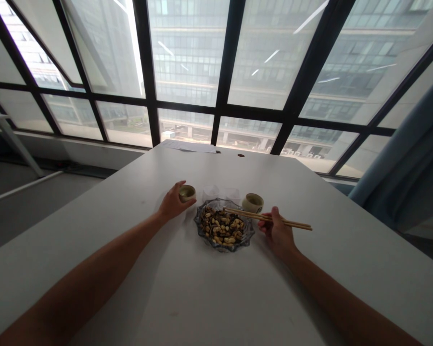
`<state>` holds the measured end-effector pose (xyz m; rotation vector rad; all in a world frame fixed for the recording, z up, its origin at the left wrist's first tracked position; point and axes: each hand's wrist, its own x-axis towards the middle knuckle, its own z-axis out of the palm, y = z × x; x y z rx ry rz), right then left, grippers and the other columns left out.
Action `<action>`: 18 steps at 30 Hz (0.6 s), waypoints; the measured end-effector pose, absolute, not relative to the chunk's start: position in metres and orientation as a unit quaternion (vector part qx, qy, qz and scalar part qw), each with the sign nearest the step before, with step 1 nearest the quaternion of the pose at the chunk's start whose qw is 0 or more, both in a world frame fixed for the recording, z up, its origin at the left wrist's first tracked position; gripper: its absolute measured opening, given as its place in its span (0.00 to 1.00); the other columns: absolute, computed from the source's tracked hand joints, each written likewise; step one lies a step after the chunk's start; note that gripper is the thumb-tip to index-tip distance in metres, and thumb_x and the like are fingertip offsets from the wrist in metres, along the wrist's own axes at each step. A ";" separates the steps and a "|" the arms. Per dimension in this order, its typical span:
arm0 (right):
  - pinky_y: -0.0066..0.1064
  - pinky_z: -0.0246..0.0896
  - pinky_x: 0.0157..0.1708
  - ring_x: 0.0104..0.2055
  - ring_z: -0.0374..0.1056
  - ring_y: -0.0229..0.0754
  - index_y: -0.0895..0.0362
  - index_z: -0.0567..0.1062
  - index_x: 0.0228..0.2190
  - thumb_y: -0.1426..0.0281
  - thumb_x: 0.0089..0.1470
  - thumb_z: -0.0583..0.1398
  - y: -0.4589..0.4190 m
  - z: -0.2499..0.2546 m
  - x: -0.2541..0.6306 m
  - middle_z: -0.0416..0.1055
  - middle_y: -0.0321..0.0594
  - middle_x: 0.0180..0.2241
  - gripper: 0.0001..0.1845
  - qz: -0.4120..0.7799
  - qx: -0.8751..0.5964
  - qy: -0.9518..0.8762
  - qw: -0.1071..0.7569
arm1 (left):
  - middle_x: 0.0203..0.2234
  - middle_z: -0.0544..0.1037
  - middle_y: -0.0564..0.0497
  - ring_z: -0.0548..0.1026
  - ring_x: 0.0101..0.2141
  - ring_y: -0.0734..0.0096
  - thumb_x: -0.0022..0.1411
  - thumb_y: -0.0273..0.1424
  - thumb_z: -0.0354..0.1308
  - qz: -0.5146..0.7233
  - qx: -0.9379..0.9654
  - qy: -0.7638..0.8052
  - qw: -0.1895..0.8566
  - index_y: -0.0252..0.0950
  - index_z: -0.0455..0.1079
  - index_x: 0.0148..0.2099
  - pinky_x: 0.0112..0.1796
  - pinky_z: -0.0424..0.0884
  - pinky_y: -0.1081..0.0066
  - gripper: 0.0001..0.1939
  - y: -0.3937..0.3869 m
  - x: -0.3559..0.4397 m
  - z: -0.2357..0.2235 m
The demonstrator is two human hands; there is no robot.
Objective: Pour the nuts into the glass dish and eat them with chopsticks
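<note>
My left hand (175, 202) is curved round the left side of a small ceramic cup (188, 193), thumb in front and fingers behind. In my right hand (279, 233) is a pair of wooden chopsticks (288, 222), held nearly level, with their tips over a scalloped glass bowl (224, 248). Peanuts in the shell and dark seeds (223, 227) fill the bowl between my hands. Just behind the chopsticks stands a second ceramic cup (253, 202). Two clear plastic cups (211, 193) sit behind the bowl, partly hidden by its rim.
The white table (187, 298) reaches toward a wall of windows. Sheets of paper (187, 145) lie at its far end, near two round dark spots. A blue curtain (404, 163) hangs at the right, and a white table leg (19, 144) shows at the left.
</note>
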<state>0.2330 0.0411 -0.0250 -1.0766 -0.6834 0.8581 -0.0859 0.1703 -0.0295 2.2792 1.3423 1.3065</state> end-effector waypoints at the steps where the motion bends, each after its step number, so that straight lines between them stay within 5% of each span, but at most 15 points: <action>1: 0.26 0.59 0.12 0.16 0.65 0.37 0.58 0.72 0.23 0.42 0.41 0.68 0.041 -0.025 0.234 0.70 0.38 0.15 0.30 0.391 -0.487 -0.310 0.717 | 0.53 0.73 0.41 0.74 0.50 0.55 0.51 0.43 0.67 0.446 0.774 0.441 0.084 0.38 0.59 0.61 0.52 0.71 0.55 0.38 0.169 -0.086 -0.029; 6: 0.26 0.59 0.11 0.15 0.64 0.37 0.57 0.72 0.23 0.42 0.41 0.68 0.042 -0.027 0.236 0.70 0.38 0.15 0.30 0.404 -0.478 -0.304 0.718 | 0.54 0.72 0.43 0.71 0.54 0.53 0.48 0.36 0.70 0.442 0.798 0.407 0.050 0.39 0.58 0.62 0.56 0.67 0.54 0.41 0.163 -0.084 -0.023; 18: 0.25 0.57 0.11 0.15 0.62 0.35 0.58 0.72 0.22 0.42 0.37 0.69 0.042 -0.024 0.231 0.70 0.38 0.15 0.31 0.409 -0.477 -0.284 0.725 | 0.53 0.72 0.42 0.71 0.53 0.53 0.51 0.40 0.68 0.457 0.785 0.415 0.041 0.38 0.59 0.61 0.55 0.69 0.55 0.38 0.169 -0.085 -0.030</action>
